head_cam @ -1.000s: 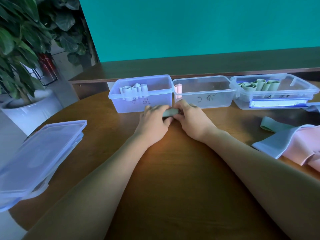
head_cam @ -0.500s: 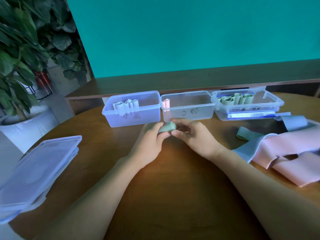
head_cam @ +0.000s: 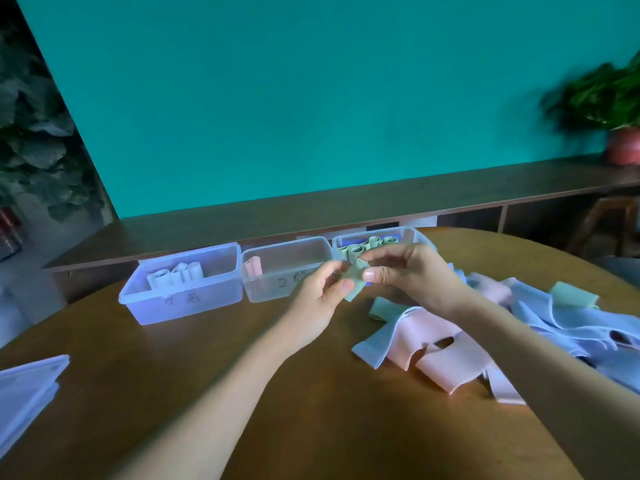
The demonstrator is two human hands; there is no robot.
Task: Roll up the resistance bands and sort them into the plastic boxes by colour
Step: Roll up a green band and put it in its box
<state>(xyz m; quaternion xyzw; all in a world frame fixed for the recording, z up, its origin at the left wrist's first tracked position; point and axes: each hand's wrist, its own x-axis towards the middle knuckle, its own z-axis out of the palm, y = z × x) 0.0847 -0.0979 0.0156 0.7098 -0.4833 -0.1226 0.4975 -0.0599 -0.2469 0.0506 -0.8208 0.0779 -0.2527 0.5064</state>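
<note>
Green roll (head_cam: 355, 278), a tightly wound resistance band, is held up off the counter (head_cam: 242, 393) between both hands, just in front of the middle and right boxes. Left hand (head_cam: 320, 299) pinches its lower end between thumb and fingers; right hand (head_cam: 412, 275) pinches the upper end with thumb and forefinger, the other fingers curled loosely above. Both hands are close together, joined only by the roll.

Three clear plastic boxes stand in a row at the far edge of the counter, touching side by side. Left box (head_cam: 194, 306) holds several pale blue rolls (head_cam: 175, 273) standing upright near its back left corner. Middle box (head_cam: 277, 289) holds one pink roll (head_cam: 253, 267) upright against its left wall. Right box (head_cam: 408, 233), partly hidden behind the right hand, holds a few green rolls (head_cam: 367, 245) upright. Marks are written on the fronts of the left and middle boxes; they are too blurred to read.

Loose bands (head_cam: 450, 355) lie in a tangled heap on the counter to the right, under and beside the right forearm: pink and pale blue ones overlapping, with two green ones, one (head_cam: 384, 308) near the hands and one (head_cam: 573, 294) farther right. Clear lids (head_cam: 24, 389) lie stacked at the left edge of the counter. A potted plant (head_cam: 620, 116), blurred, stands on a long shelf (head_cam: 311, 209) against the teal wall (head_cam: 311, 98).
</note>
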